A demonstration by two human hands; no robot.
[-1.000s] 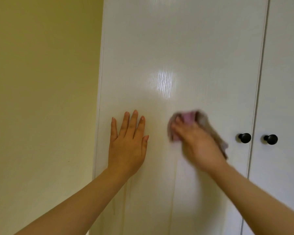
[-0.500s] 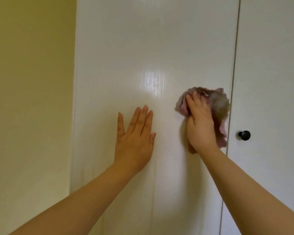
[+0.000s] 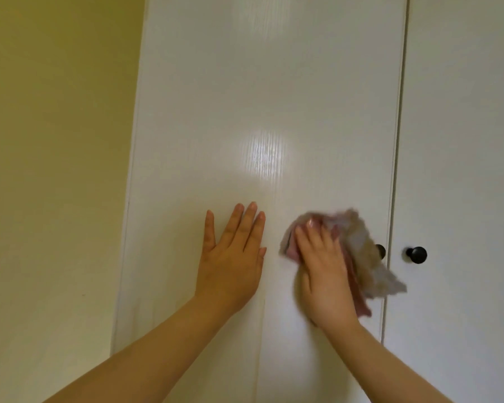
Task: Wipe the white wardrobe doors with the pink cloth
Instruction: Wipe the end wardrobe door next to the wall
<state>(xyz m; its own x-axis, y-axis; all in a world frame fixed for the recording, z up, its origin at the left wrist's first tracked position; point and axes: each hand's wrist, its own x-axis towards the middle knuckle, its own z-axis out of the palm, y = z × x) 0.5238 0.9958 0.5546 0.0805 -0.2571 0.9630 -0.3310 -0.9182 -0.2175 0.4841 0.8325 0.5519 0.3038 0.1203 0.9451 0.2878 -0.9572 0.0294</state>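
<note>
Right grip (image 3: 323, 266) presses cloth (image 3: 358, 245) flat-fingered on door (image 3: 245, 97); left grip (image 3: 230, 257) lies flat, released. Cloth seems soft, light; best held by its bunched middle.

No writing or number is readable on the wardrobe doors (image 3: 259, 82) or pink cloth (image 3: 361, 251).
</note>
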